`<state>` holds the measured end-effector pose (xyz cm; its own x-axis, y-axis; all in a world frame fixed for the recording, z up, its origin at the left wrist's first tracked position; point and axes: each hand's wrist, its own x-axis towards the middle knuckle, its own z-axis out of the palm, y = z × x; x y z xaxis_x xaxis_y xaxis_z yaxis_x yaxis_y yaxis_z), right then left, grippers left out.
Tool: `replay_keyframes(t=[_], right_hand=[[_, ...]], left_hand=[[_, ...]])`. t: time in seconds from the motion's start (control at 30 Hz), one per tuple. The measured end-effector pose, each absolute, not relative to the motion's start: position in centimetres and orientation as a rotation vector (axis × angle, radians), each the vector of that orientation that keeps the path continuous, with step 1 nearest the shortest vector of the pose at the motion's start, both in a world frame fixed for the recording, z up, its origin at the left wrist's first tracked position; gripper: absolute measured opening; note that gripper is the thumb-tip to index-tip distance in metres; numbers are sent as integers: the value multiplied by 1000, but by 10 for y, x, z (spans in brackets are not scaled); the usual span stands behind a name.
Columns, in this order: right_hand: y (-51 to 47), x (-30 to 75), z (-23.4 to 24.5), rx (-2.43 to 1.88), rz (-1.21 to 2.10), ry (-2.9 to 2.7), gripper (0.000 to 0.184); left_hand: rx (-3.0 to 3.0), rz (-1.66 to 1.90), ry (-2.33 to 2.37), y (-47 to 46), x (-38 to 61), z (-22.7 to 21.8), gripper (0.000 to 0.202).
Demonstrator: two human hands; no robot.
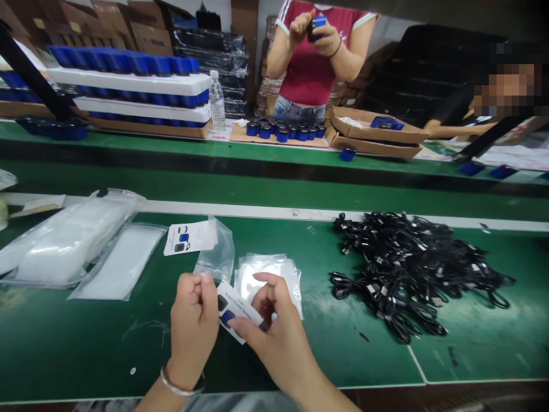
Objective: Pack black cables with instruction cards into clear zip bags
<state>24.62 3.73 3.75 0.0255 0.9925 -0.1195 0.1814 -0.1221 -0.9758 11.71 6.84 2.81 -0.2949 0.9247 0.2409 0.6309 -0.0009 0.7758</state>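
My left hand (195, 320) pinches the edge of a clear plastic bag (217, 249), which stands up beyond my fingers. Between thumb and fingers of my right hand (278, 326) is a small printed leaflet (238, 312), tilted, with speaker pictures on it. The leaflet's near left corner lies close to my left fingers. Just past my right hand is a pile of flat clear bags (268, 272) on the green table. Behind the held bag lies a stack of the same printed leaflets (189, 237), partly covered by the bag.
Bundled black cables (412, 269) lie heaped at the right. Large packs of plastic bags (72, 240) rest at the left. Across the raised shelf are trays of blue items (128, 63), a water bottle (217, 103) and cardboard trays (373, 134). A person (315, 63) stands opposite, holding a blue item.
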Motion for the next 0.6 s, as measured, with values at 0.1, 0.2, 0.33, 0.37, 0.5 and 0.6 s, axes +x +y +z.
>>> replay_keyframes(t=[0.1, 0.2, 0.33, 0.37, 0.5, 0.6], right_hand=[[32, 238, 30, -1270, 1463, -1106, 41], [29, 238, 27, -1281, 1595, -1089, 21], [27, 251, 28, -1372, 852, -1487, 19], [26, 255, 29, -1307, 649, -1581, 16], [25, 260, 25, -1093, 236, -1800, 17], [25, 258, 20, -1154, 100, -1927, 21]], left_hand=[[1609, 1230, 1959, 70, 119, 32, 19], [1633, 1208, 1925, 69, 117, 35, 21], [1683, 1146, 1876, 65, 113, 36, 19], [1717, 1130, 1873, 64, 112, 36, 18], [1919, 1117, 1810, 60, 114, 37, 13], [2021, 1118, 1782, 57, 117, 38, 11]])
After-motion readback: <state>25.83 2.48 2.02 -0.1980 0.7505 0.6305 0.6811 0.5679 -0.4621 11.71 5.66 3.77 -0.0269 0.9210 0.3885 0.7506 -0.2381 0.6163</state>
